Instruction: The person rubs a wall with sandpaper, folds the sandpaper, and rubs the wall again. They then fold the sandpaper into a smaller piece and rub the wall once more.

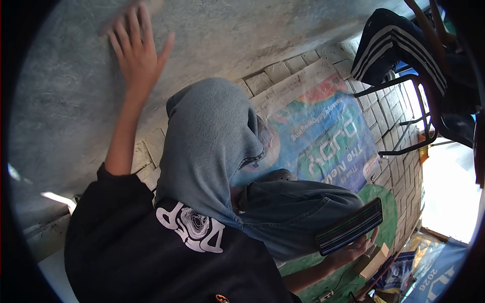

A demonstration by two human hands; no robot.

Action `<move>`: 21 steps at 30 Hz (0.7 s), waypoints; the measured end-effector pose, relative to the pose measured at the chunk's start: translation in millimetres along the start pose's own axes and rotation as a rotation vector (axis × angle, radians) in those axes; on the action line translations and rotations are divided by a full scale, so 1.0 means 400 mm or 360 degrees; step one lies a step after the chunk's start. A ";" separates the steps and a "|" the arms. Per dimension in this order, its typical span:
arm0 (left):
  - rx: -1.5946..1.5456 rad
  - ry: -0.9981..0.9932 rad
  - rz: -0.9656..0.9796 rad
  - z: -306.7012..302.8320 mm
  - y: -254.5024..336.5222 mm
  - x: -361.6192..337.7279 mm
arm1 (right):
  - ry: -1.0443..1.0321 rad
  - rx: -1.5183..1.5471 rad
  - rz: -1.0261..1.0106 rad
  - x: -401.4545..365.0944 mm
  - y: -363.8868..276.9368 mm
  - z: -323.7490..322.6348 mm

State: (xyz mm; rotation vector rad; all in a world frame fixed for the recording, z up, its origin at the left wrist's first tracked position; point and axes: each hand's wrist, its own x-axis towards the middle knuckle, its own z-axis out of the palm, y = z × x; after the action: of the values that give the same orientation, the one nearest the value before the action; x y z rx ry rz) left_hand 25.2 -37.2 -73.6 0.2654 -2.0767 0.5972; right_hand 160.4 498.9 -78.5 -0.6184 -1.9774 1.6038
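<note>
My left hand reaches out to a grey, smooth concrete surface, its fingers spread and stretched flat. A blurred brownish patch shows around its fingertips. At the lower right, my right hand grips a phone from below, fingers wrapped round its edge. Dark, greenish and bluish streaks run along the phone's screen. The phone overlaps my bent knee in jeans in this view. My other knee is raised in the middle, close to the grey surface.
A printed blue banner lies on the paving bricks. Another person's leg in striped trousers is beside a black metal chair. A small cardboard box sits near my right hand, by plastic packages.
</note>
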 end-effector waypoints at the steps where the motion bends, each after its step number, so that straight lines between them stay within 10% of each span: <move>1: -0.0028 -0.0161 -0.0004 -0.002 0.009 -0.031 | 0.0005 0.0007 0.0002 0.001 0.001 -0.001; 11: 0.0145 -0.0264 -0.0242 -0.078 -0.016 0.167 | -0.0021 -0.0034 -0.0043 0.000 -0.010 0.007; 14: 0.0849 0.0197 -0.0020 -0.006 -0.050 0.123 | 0.0006 -0.0115 -0.0097 0.009 0.003 -0.005; 16: 0.0074 -0.0004 0.0013 -0.024 -0.024 0.051 | 0.0022 -0.0129 -0.0105 0.009 0.007 -0.003; 21: 0.0065 -0.0311 0.0043 -0.024 -0.026 -0.076 | -0.0030 -0.0087 -0.0036 0.005 -0.020 0.011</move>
State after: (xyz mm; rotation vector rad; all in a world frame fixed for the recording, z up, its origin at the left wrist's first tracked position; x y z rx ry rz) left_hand 53.0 -42.6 -91.3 0.3311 -2.2603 0.6527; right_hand 155.8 495.5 -71.3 -0.6015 -2.0411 1.5519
